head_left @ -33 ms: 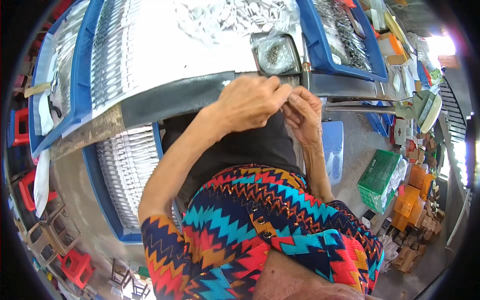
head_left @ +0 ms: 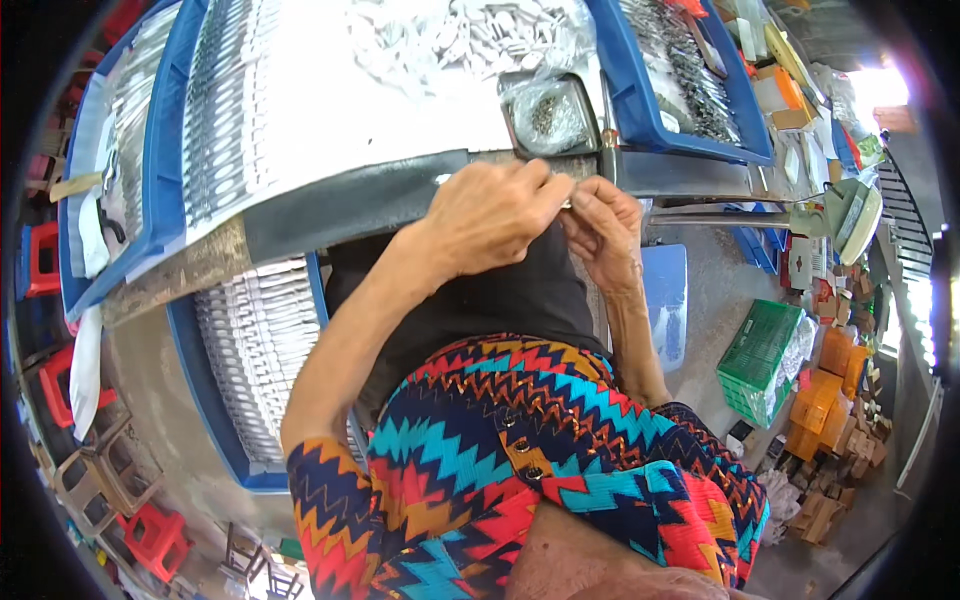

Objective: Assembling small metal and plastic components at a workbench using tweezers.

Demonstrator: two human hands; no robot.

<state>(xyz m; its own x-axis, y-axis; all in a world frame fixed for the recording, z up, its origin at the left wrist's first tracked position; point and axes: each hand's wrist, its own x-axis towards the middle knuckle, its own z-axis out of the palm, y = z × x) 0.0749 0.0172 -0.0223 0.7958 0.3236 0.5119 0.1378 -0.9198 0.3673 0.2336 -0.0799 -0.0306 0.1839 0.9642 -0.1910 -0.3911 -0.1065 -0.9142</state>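
Just over the table's front edge (head_left: 350,192), my left hand (head_left: 490,215) and my right hand (head_left: 608,228) meet with fingertips pinched together. Between them shows a small pale, shiny piece (head_left: 567,204), too little to name. Both hands are closed, and the left one's curled fingers are partly hidden behind its back. Right beyond them stands a dark square dish (head_left: 513,118) with a clear plastic bag (head_left: 545,112) of tiny dark parts in it. A slim tool with a brownish handle (head_left: 609,160) lies beside the dish.
Loose small grey-white parts (head_left: 470,40) are heaped at the back. Long rows of silvery pieces (head_left: 222,130) lie at left. Blue trays (head_left: 640,110) flank the worktop, and another tray (head_left: 208,400) sits below. A green crate (head_left: 757,360) stands on the floor at right.
My hands have shifted very slightly, and the small pale piece between the fingertips shows more plainly. The view has tilted a little.
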